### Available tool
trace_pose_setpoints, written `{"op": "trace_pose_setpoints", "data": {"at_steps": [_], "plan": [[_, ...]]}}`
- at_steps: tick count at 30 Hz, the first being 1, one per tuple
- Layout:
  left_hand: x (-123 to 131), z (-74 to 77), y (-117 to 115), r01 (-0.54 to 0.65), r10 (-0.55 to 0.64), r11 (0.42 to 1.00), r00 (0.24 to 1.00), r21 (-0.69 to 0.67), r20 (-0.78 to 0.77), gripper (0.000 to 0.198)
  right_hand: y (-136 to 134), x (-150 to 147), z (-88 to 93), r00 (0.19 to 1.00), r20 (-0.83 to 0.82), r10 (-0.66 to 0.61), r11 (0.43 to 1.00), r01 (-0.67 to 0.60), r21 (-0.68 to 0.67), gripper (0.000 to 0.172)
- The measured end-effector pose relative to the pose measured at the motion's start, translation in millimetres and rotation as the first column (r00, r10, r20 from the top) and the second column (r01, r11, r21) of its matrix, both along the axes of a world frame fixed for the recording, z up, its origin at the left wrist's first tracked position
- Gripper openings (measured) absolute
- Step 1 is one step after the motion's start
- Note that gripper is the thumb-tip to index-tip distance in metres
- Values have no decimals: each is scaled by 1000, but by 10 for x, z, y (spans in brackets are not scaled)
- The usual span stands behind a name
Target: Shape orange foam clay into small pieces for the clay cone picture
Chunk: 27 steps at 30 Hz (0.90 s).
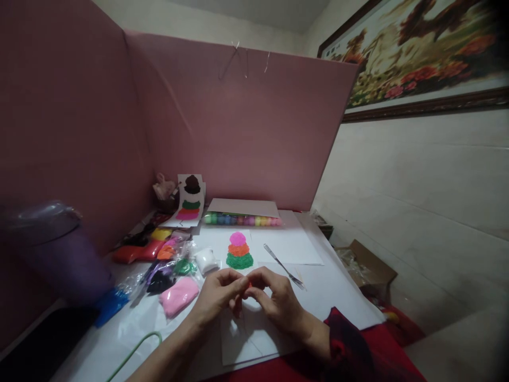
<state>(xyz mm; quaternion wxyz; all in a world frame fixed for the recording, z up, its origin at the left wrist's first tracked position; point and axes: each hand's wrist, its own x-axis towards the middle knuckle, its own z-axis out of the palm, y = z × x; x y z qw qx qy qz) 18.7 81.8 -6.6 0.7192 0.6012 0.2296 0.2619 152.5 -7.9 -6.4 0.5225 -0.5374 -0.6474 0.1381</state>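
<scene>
In the head view, a white-covered bench (pixel 338 300) shows red cloth (pixel 384 339) along its near edge, with pink panels (pixel 246 132) standing behind and to the left. A framed picture (pixel 429 63), cut off by the frame, hangs on the pale wall (pixel 417 180) at right.

The left hand (pixel 220 294) and right hand (pixel 278 300) meet above white paper (pixel 254 345) near the bench's front, fingers nearly closed, pinching a small orange-red piece (pixel 249 285) between them; the fingertips hide most of it. Just beyond lies a pink, orange and green tiered shape (pixel 239 250), with a fork (pixel 280 261) to its right. A black object (pixel 47 345) at lower left is cut off and unclear; the purple lidded container (pixel 67 260) is blurred, its contents unseen.

Clear bags at left hold soft lumps, among them pink (pixel 178 297) and white (pixel 206 260). A long clear pack (pixel 242 219) holds multicoloured balls, and an open cardboard box (pixel 377 270) holds crumpled clear plastic (pixel 352 263).
</scene>
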Motion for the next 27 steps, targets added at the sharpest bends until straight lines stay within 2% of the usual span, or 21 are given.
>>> {"op": "trace_pose_setpoints", "data": {"at_steps": [2,5,8,11,15,19,25,27], "plan": [[-5,-1,4,0,0,1000,1000,-20,2,27,-7,-1,7,999,42,-18,1000,17,26,8],[0,10,8,-14,14,1000,1000,-23,-4,21,-9,-9,22,999,-26,-21,1000,20,-15,2],[14,30,6,-89,89,996,996,-24,4,17,19,-12,20,967,-255,-13,996,-9,-87,11],[20,52,-2,-199,205,975,977,-101,60,21,75,6,2,872,-490,-24,994,-33,-107,20],[5,86,-24,-250,269,953,958,-168,98,29,131,31,-14,797,-603,-45,993,-31,-114,24],[-1,84,-25,-206,211,975,975,-85,64,26,124,22,-21,793,-610,-18,991,-64,-114,21],[1,29,-5,23,-23,1000,999,-12,42,37,85,16,-58,857,-516,-13,991,-56,-119,15],[-3,30,-9,65,-65,998,998,-1,18,37,81,15,-59,865,-502,-6,991,-61,-117,15]]}}
